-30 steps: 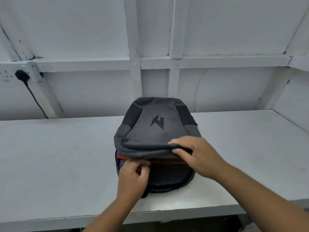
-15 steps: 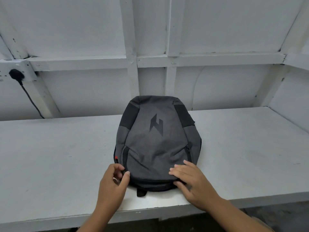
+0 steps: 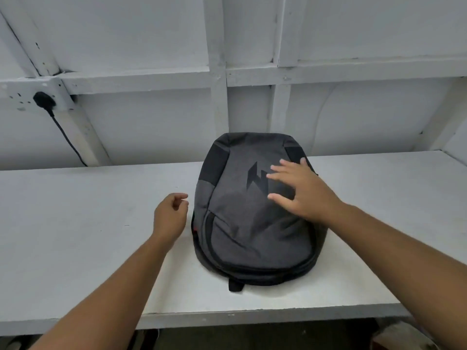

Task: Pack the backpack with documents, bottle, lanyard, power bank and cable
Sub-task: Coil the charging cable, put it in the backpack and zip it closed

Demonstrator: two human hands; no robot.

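You are holding your right hand, fingers spread, over the backpack lying closed on the table — your left hand is hovering just beside it, loosely curled, holding nothing

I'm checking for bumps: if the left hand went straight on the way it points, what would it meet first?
Probably the backpack: the left hand points at its nearest edge, just apart, though depth is unclear.

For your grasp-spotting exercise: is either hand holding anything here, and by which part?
Nothing is held. The right hand is spread over the backpack; the left hand, loosely curled beside it, is empty.
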